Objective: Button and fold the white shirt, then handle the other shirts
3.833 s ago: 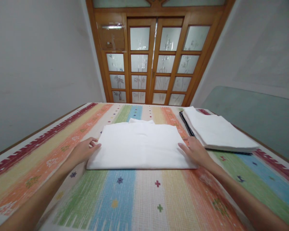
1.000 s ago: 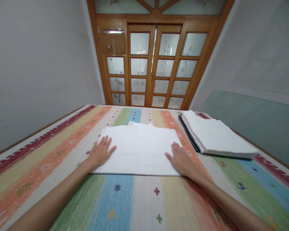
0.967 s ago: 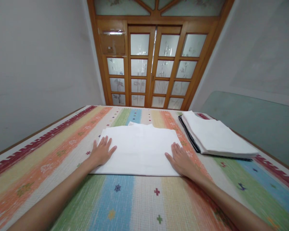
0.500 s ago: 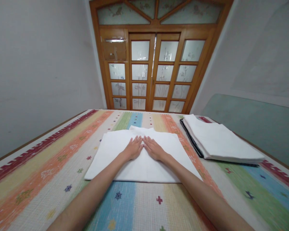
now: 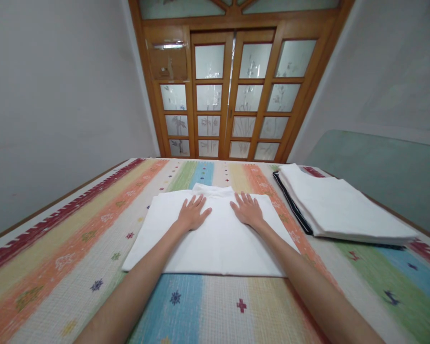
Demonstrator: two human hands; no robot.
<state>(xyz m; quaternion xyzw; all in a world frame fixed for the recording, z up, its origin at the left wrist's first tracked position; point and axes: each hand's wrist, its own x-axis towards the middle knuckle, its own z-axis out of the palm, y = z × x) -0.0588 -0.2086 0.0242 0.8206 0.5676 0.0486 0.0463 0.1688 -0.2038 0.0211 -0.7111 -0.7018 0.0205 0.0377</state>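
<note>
A folded white shirt (image 5: 211,248) lies flat in front of me, its collar band at the far edge. My left hand (image 5: 192,213) rests palm down on the upper left of the shirt, fingers spread and pointing away from me. On the upper right, my right hand (image 5: 248,210) also lies flat with its fingers apart. Bare white cloth shows between the two hands. Neither hand grips anything.
A striped, patterned cloth (image 5: 220,301) covers the table. To the right sits a stack of folded white garments (image 5: 347,205) with a dark-edged piece beneath. Beyond the table stand wooden doors with glass panes (image 5: 232,95). A pale green board (image 5: 380,167) leans at the right wall.
My hands have slid apart from the middle of the shirt, the left one leftward and the right one rightward. Their fingers are now more spread. The view has tilted down a little.
</note>
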